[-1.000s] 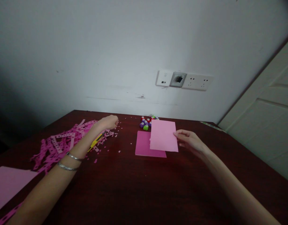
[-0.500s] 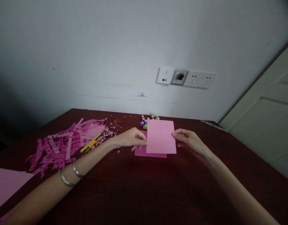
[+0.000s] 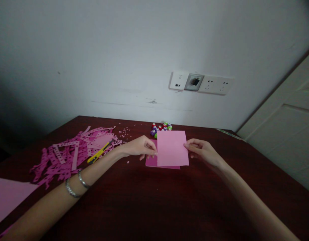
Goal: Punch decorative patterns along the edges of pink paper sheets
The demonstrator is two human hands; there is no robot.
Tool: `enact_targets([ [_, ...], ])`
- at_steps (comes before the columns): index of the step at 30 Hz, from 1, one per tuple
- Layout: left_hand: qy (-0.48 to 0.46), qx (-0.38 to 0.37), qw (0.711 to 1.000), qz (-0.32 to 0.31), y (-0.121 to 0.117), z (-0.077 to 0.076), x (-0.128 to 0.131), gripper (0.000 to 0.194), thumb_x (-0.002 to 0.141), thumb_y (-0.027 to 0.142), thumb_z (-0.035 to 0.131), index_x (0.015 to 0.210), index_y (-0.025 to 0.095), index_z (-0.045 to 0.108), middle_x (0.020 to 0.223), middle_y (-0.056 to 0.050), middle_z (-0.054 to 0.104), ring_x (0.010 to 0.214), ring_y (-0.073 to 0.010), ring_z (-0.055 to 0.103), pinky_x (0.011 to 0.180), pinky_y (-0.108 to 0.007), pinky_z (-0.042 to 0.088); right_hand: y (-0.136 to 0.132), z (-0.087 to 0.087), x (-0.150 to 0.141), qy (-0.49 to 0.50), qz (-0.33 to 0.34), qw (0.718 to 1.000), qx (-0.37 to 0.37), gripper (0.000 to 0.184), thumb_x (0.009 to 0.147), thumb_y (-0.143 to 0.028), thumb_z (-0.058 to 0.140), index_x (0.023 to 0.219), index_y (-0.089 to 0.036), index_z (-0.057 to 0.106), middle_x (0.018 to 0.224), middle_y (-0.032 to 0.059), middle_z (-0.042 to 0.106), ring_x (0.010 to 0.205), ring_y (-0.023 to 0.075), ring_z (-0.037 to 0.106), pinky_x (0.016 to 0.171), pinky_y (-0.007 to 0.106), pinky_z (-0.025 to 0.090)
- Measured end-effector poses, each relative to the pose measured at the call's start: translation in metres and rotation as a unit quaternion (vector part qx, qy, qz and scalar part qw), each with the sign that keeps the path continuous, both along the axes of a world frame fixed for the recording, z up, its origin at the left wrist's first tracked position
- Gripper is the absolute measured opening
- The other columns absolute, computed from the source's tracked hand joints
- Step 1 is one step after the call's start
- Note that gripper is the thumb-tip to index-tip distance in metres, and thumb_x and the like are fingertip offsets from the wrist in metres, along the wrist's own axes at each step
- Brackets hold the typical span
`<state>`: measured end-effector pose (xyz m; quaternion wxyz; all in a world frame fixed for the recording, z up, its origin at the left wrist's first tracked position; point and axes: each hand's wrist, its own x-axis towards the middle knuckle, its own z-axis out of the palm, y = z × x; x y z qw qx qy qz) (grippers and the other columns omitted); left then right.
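A light pink rectangular sheet (image 3: 172, 149) is held up between my two hands. My left hand (image 3: 145, 147) pinches its left edge with thumb and finger. At the right edge, my right hand (image 3: 201, 151) grips it between thumb and fingers. Below and behind it lies a darker pink sheet (image 3: 151, 162) on the table, partly covered from view. Just past the sheets sit several small red, purple and green rounded pieces (image 3: 160, 128) with white, eye-like spots; the held sheet hides some of them.
On the left of the dark red table (image 3: 149, 204) is a heap of punched pink strips (image 3: 66, 157). A yellow utility knife (image 3: 99, 153) lies on it, with tiny pink bits (image 3: 123, 134) scattered nearby. Another pink sheet (image 3: 10, 195) lies at far left. Wall sockets (image 3: 216, 85) are behind.
The held sheet has dipped slightly, showing more of the small coloured pieces behind it. Both hands keep their hold, and the view has shifted a little.
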<state>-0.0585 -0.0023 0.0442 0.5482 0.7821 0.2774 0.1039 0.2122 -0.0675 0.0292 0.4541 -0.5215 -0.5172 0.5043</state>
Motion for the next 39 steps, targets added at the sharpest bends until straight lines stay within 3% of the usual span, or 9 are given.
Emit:
enact_targets([
  [10,0.014,-0.02,1.0,-0.013,0.004,-0.006,-0.004,0.026,0.07,0.039,0.065,0.077,0.014,0.066,0.058,0.0,0.058,0.046,-0.007,0.049,0.042,-0.021,0.039,-0.001,0.007,0.005,-0.053,-0.042,0.998,0.018,0.027,0.063,-0.042,0.072,0.07,-0.018,0.061,0.064,-0.0004,0.059,0.055,0.0097,0.05,0.051,0.024,0.039],
  [16,-0.001,-0.021,0.999,0.027,0.003,-0.011,0.004,0.031,0.068,0.041,0.067,0.081,0.013,0.066,0.06,-0.001,0.06,0.044,-0.0062,0.048,0.045,-0.023,0.04,0.0,0.004,0.002,-0.036,-0.031,0.999,0.015,0.027,0.062,-0.041,0.073,0.069,-0.018,0.06,0.067,-0.0004,0.059,0.057,0.0093,0.05,0.052,0.022,0.04],
  [24,-0.008,-0.026,1.0,0.016,0.002,-0.015,0.006,0.028,0.07,0.04,0.065,0.074,0.012,0.064,0.057,-0.001,0.058,0.043,-0.006,0.046,0.042,-0.022,0.036,0.0,0.005,0.0,-0.043,-0.019,0.999,0.015,0.025,0.064,-0.04,0.072,0.068,-0.018,0.06,0.065,-0.0013,0.059,0.056,0.0086,0.05,0.052,0.022,0.04],
  [35,0.017,-0.013,1.0,0.012,0.001,-0.004,-0.001,0.025,0.07,0.038,0.063,0.075,0.014,0.064,0.057,-0.001,0.059,0.047,-0.0089,0.05,0.045,-0.023,0.039,0.005,0.004,0.018,-0.067,-0.079,0.994,0.032,0.033,0.057,-0.045,0.075,0.068,-0.018,0.062,0.066,0.0023,0.061,0.06,0.0132,0.055,0.055,0.027,0.047],
  [39,0.105,0.062,0.992,0.025,0.019,0.011,-0.023,0.02,0.071,0.034,0.059,0.076,0.015,0.064,0.063,-0.002,0.061,0.052,-0.0104,0.053,0.046,-0.022,0.037,0.008,-0.002,0.033,-0.054,-0.087,0.995,0.021,0.028,0.059,-0.042,0.075,0.07,-0.019,0.064,0.07,0.0016,0.063,0.063,0.0131,0.057,0.058,0.026,0.048],
])
